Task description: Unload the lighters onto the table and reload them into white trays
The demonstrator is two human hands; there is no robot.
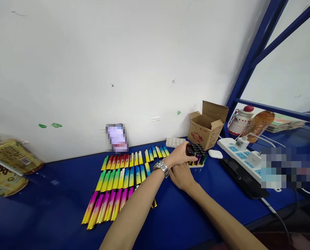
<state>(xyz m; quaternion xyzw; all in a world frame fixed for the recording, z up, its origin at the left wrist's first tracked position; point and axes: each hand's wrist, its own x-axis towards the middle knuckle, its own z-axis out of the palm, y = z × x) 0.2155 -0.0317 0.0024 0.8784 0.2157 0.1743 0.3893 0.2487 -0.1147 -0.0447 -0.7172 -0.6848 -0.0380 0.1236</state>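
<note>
your left hand (179, 155) curved against the upright lighters (200, 152), just in front of the open carton (201, 134); its fingertips were hidden, so i couldn't tell whether it pinched any. it covered the fingers of your right hand (182, 176), their grip equally unclear. the propped phone (117, 138) was pixelated; "168" was legible on the carton.

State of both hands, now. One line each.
Left hand: curved against the bunch of upright lighters; whether it grips them cannot be told.
Right hand: fingers mostly hidden; open or closed cannot be told.
</note>
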